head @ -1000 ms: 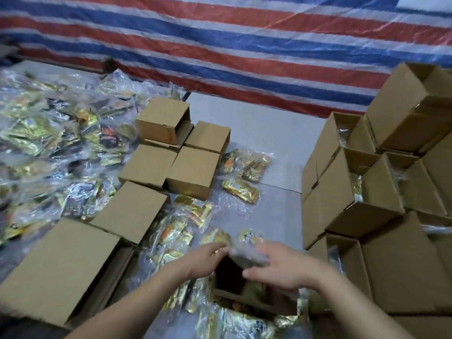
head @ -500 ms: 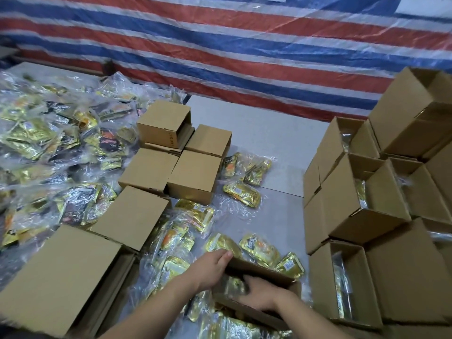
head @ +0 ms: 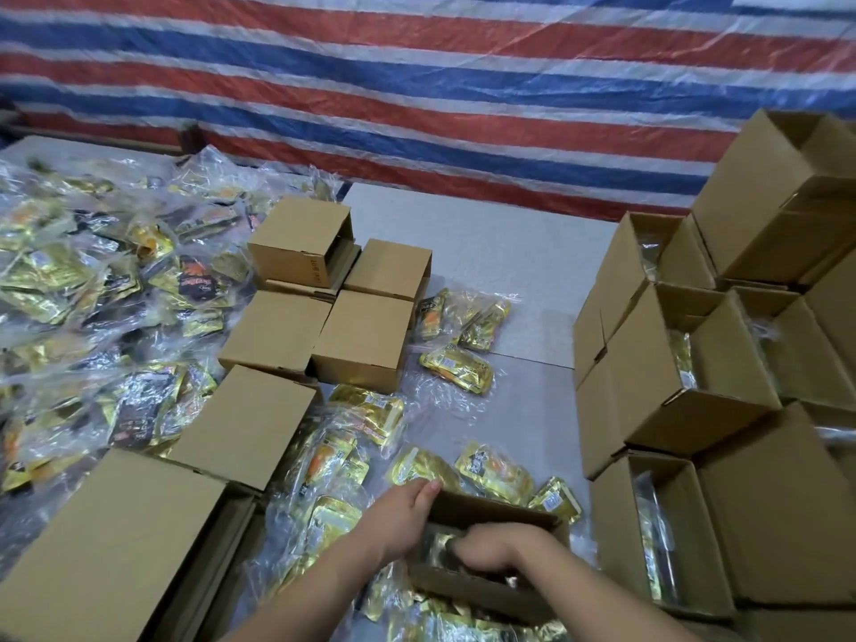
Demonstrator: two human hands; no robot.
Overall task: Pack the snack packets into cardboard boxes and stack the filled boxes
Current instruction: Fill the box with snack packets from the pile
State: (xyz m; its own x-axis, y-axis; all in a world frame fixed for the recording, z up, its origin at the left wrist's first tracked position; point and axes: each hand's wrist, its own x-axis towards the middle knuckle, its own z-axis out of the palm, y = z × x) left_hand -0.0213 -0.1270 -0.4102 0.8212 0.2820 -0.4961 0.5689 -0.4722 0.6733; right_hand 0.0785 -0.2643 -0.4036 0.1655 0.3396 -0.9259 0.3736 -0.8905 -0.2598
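Boxes (head: 363, 340) w/ plain brown cardboard, same brown on the stack (head: 695, 363) at my right. Snack packets (head: 456, 368) gold foil, some w/ black panels & orange print, in clear wrap. Tarp (head: 417, 85) behind: red, white & blue stripes. Table (head: 486, 234) pale grey.

boxes (head: 366, 335): matt cardboard | packets (head: 456, 366): glossy gold foil, clear plastic
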